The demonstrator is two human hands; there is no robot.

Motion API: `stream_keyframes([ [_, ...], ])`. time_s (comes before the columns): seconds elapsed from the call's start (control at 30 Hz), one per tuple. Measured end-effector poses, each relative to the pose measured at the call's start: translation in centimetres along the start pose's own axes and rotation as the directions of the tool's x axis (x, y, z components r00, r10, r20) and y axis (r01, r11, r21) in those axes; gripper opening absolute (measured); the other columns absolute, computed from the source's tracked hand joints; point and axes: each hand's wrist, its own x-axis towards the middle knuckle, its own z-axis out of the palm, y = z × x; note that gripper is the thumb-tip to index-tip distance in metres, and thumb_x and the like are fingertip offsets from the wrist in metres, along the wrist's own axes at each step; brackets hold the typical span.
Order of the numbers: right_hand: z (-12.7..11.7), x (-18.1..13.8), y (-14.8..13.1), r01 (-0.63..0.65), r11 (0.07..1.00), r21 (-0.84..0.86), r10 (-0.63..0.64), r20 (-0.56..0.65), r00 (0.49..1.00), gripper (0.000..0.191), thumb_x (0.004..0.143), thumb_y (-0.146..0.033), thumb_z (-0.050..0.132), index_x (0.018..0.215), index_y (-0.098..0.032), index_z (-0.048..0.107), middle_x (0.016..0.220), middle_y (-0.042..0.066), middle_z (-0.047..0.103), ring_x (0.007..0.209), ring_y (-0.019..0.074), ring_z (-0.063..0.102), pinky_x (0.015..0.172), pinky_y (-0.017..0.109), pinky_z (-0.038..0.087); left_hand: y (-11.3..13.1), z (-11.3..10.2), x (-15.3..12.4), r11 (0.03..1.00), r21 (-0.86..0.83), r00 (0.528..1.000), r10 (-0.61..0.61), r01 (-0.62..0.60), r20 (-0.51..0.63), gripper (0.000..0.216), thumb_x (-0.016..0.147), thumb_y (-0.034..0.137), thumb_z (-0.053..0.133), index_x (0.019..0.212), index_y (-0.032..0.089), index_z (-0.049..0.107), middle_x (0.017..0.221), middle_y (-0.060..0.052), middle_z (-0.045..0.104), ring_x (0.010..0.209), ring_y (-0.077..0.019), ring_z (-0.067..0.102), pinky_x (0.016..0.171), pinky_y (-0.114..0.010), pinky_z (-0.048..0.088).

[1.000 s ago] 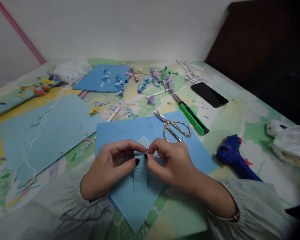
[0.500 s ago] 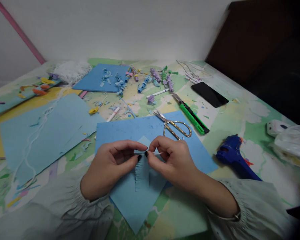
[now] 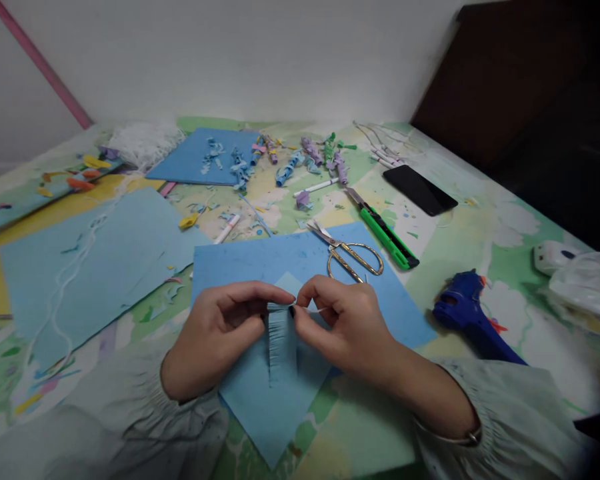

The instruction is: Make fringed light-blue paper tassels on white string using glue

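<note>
My left hand [image 3: 220,333] and my right hand [image 3: 340,327] meet over the near middle of the table, both pinching the top of a fringed light blue paper strip [image 3: 281,340] that hangs down between them. A thin white stick [image 3: 320,310] pokes out by my right fingers at the strip's top. Under the strip lies a light blue paper square [image 3: 275,407] on a larger blue sheet [image 3: 260,260]. Gold-handled scissors [image 3: 347,252] rest on that sheet just beyond my right hand.
A green utility knife [image 3: 385,230], a black phone [image 3: 419,189] and a blue glue gun [image 3: 467,317] lie to the right. Curled paper pieces [image 3: 300,160] and another blue sheet [image 3: 200,157] sit at the back. A big light blue sheet [image 3: 90,260] lies left.
The fingers have shifted slightly at the strip's top, turning it between them; the strip hangs a touch differently. Everything else on the table is unmoved.
</note>
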Motion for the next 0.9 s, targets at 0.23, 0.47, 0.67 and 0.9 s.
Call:
stream_keyframes([
  [0.23, 0.1, -0.5, 0.5, 0.286, 0.937, -0.203, -0.292, -0.001, 0.956, 0.011, 0.081, -0.015, 0.049, 0.073, -0.015, 0.056, 0.049, -0.007, 0.044, 0.042, 0.0057, 0.037, 0.046, 0.021, 0.025, -0.8, -0.2, 0.2, 0.998, -0.063, 1.0, -0.031, 0.031, 0.006, 0.008, 0.072, 0.019, 0.066, 0.078, 0.021, 0.07, 0.074, 0.001, 0.073, 0.069, -0.0115, 0.066, 0.063, -0.016, 0.052],
  [0.47, -0.2, -0.8, 0.3, 0.258, 0.933, -0.252, -0.254, 0.051, 0.966, 0.018, 0.086, -0.018, 0.045, 0.073, -0.016, 0.057, 0.053, -0.004, 0.052, 0.048, 0.0079, 0.046, 0.048, 0.025, 0.026, -0.6, 0.0, 0.3, 1.0, -0.006, 0.999, -0.02, 0.019, -0.049, 0.006, 0.07, 0.016, 0.065, 0.075, 0.018, 0.069, 0.071, 0.0, 0.07, 0.065, -0.012, 0.064, 0.058, -0.018, 0.052],
  [0.67, -0.2, -0.5, 0.0, 0.116, 0.99, -0.079, -0.113, 0.034, 0.993, 0.009, 0.081, -0.019, 0.052, 0.074, -0.016, 0.057, 0.048, -0.008, 0.041, 0.042, 0.0052, 0.036, 0.047, 0.022, 0.025, -0.3, 0.2, -0.1, 0.984, 0.159, 0.991, 0.098, -0.082, -0.092, 0.008, 0.071, 0.014, 0.062, 0.074, 0.019, 0.067, 0.07, 0.001, 0.069, 0.065, -0.0112, 0.063, 0.059, -0.017, 0.051],
  [0.9, -0.6, 0.9, -0.2, -0.473, 0.758, 0.448, 0.314, 0.386, 0.868, 0.018, 0.08, -0.025, 0.048, 0.068, -0.014, 0.057, 0.05, -0.006, 0.041, 0.045, 0.0062, 0.037, 0.044, 0.019, 0.029, -0.8, 0.0, -0.6, 0.848, 0.455, 0.942, 0.332, -0.271, -0.057, 0.014, 0.076, 0.014, 0.058, 0.084, 0.023, 0.065, 0.077, 0.003, 0.069, 0.069, -0.0119, 0.064, 0.064, -0.02, 0.049],
])
